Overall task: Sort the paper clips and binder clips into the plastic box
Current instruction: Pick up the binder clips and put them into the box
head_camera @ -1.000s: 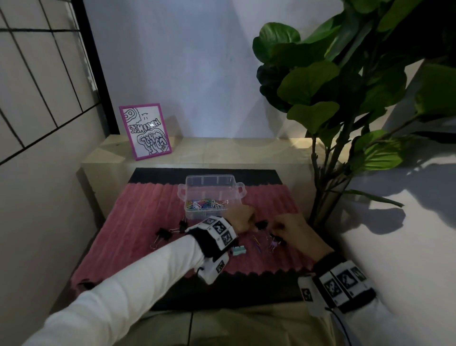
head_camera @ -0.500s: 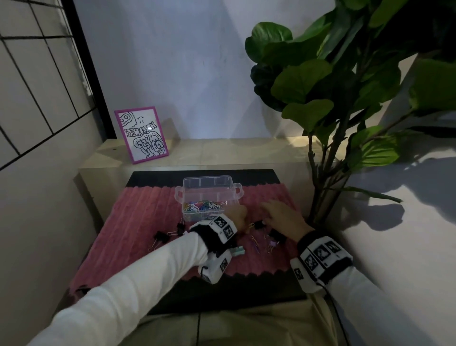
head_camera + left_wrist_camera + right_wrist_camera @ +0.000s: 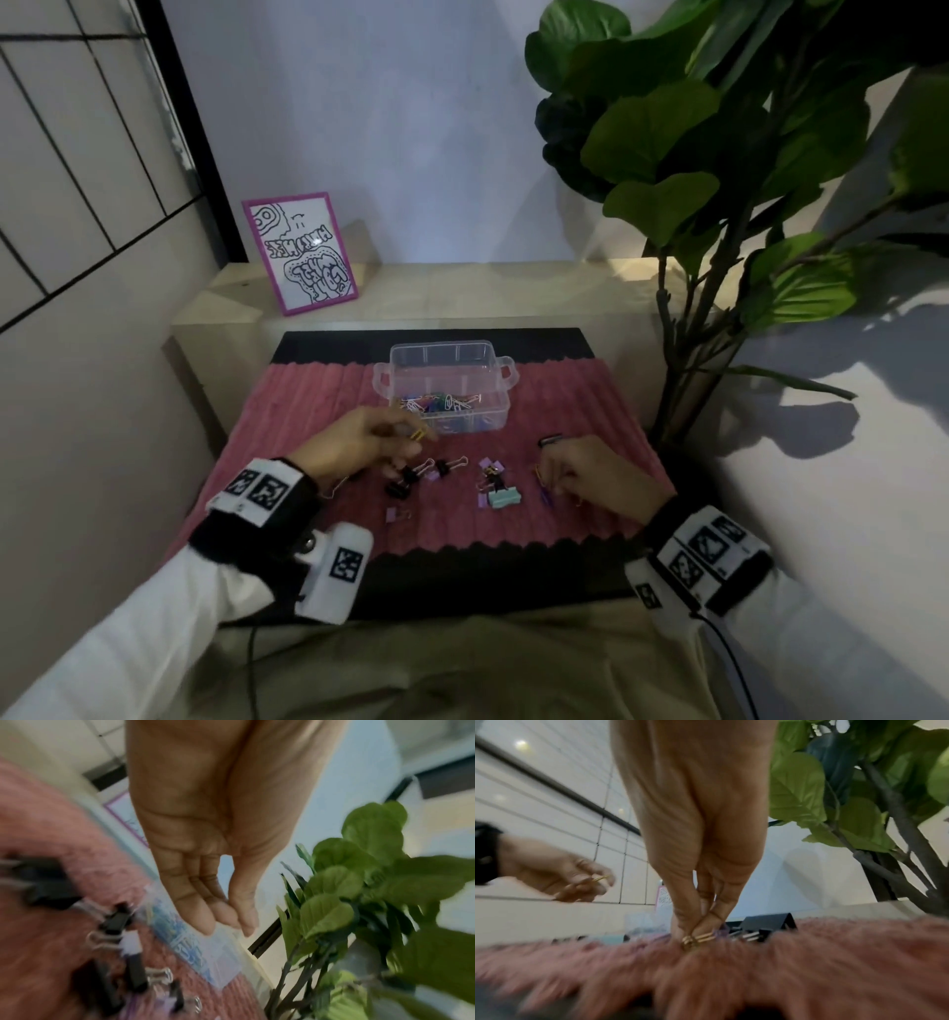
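Right hand (image 3: 700, 845): fingers are seen pinched together on a gold paper clip (image 3: 696, 939), low on the pink rug (image 3: 318, 411) near its right edge.
Loose binder clips (image 3: 411, 478): scattered mid-rug, between both hands.
Left hand (image 3: 354, 447): a yellow paper clip (image 3: 418, 435) is pinched at the fingertips, just short of the plastic box (image 3: 447, 390).
Box: set toward the rug's far edge, paper clips inside.
Risk: the thin clip could be snagged in the pile and slipped from the pinch; the yellow one could be dropped short of the rim.

The left hand (image 3: 218, 825) hangs above the clear plastic box (image 3: 205, 949), fingertips (image 3: 205, 925) together. Black binder clips (image 3: 115, 921) lie blurred on the pink mat (image 3: 64, 833) left of the box; green leaves (image 3: 359, 892) stand right.
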`<state>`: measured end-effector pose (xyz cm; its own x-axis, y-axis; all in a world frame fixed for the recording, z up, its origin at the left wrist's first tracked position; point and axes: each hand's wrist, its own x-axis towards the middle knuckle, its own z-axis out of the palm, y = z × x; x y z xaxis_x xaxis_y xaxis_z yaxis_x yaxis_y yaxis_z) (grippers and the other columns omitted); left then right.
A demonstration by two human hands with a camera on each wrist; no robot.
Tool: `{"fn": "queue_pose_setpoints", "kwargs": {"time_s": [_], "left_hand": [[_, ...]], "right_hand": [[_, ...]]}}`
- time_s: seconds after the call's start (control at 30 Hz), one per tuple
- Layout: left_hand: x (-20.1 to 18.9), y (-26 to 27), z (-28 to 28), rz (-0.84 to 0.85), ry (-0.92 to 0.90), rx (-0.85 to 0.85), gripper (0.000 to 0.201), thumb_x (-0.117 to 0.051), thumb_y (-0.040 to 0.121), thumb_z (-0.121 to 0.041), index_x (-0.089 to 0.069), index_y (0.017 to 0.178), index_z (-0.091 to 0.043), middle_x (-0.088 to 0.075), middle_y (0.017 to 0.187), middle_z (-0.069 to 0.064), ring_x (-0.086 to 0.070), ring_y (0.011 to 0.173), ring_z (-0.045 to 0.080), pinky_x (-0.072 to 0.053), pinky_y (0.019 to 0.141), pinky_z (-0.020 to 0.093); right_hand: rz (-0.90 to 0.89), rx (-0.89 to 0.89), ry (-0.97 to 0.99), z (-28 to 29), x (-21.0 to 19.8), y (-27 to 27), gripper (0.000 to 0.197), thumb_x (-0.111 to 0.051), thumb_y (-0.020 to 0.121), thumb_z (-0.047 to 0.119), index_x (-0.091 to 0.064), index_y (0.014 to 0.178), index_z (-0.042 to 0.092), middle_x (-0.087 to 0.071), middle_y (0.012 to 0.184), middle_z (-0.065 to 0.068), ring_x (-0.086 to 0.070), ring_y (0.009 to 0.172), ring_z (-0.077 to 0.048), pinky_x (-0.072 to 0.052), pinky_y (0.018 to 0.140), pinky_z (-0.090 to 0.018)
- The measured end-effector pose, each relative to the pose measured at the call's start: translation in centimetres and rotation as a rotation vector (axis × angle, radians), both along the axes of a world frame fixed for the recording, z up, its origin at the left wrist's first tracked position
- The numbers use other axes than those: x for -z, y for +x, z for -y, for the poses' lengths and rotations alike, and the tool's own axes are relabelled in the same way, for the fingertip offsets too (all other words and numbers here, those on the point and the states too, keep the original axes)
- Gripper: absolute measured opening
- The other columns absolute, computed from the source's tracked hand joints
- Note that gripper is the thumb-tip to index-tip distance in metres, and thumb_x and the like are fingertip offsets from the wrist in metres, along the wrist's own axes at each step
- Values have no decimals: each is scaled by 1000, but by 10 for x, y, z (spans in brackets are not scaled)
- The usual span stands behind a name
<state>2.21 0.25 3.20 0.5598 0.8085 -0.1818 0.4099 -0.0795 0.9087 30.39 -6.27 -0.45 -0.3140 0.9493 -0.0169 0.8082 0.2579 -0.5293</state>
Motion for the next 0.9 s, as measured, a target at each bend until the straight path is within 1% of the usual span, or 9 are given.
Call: {"fn": "queue_pose_setpoints", "kwargs": {"time_s": [0.07, 0.17, 0.23, 0.33, 0.43, 0.57, 0.63, 0.8, 0.9], "left_hand": [[7, -9, 5, 149, -176, -82, 15, -48, 90, -3, -61, 93, -9, -55, 75, 2, -59, 56, 1, -53, 55, 13], [18, -17, 8, 377, -446, -255, 19, -41, 92, -3, -59, 86, -7, -56, 74, 4, -60, 51, 3, -54, 50, 14], [21, -21, 11, 471, -542, -330, 22, -39, 93, -6, -59, 83, -8, -59, 68, 2, -59, 49, 4, -52, 48, 14], [22, -30, 14, 565, -631, -391, 31, -41, 92, -23, -59, 70, -11, -57, 59, 0, -52, 45, 6, -47, 40, 15], [22, -37, 16, 678, -713, -339, 38, -44, 85, -37, -42, 53, -17, -37, 44, -6, -30, 32, 3, -25, 26, 14], [26, -42, 22, 867, -851, -232, 19, -70, 66, -14, -53, 58, -14, -34, 37, -7, -12, 36, 4, -24, 22, 14], [34, -44, 23, 1016, -961, -193, 27, -77, 55, 1, -58, 71, -9, -39, 40, -5, -17, 38, 4, -31, 25, 16], [51, -53, 32, 1117, -1082, -179, 21, -44, 84, 1, -63, 92, 1, -56, 56, 4, -50, 49, 11, -47, 48, 23], [44, -60, 36, 1133, -1059, -277, 10, -64, 73, 2, -65, 82, 0, -54, 55, 3, -53, 50, 11, -50, 48, 20]], "right_hand": [[-56, 67, -1, -5, -3, -2, 17, -56, 76, -8, -64, 85, 4, -65, 78, -5, -60, 68, -4, -44, 63, -16], [158, 57, -45, -9, 1, -16, 35, -65, 81, 16, -56, 114, 8, -52, 104, -5, -53, 97, -17, -39, 84, -25], [256, 40, -63, -9, 7, -21, 41, -65, 81, 17, -51, 118, 8, -45, 110, -6, -47, 102, -19, -33, 83, -23], [151, 55, -84, -7, 9, -19, 28, -67, 77, 8, -55, 101, 3, -46, 96, -4, -47, 88, -16, -32, 73, -21], [81, 51, -112, -6, 5, -17, 15, -69, 74, 3, -57, 80, 9, -50, 80, 1, -47, 70, -7, -35, 62, -13], [-120, 102, -233, -7, -7, -13, 18, -70, 73, -2, -60, 71, 13, -60, 72, 0, -57, 59, -5, -46, 51, -12], [-183, 141, -240, -8, -16, -11, 13, -71, 73, 1, -63, 75, 12, -62, 68, 1, -59, 56, -8, -43, 44, -13], [-365, 162, -201, -11, -33, -24, 9, -68, 76, -2, -64, 80, 6, -62, 68, -2, -59, 57, -8, -47, 54, -15], [-371, 198, -192, -17, -31, -28, 16, -68, 76, -2, -61, 85, 9, -61, 71, -1, -58, 58, -10, -44, 51, -12]]}}
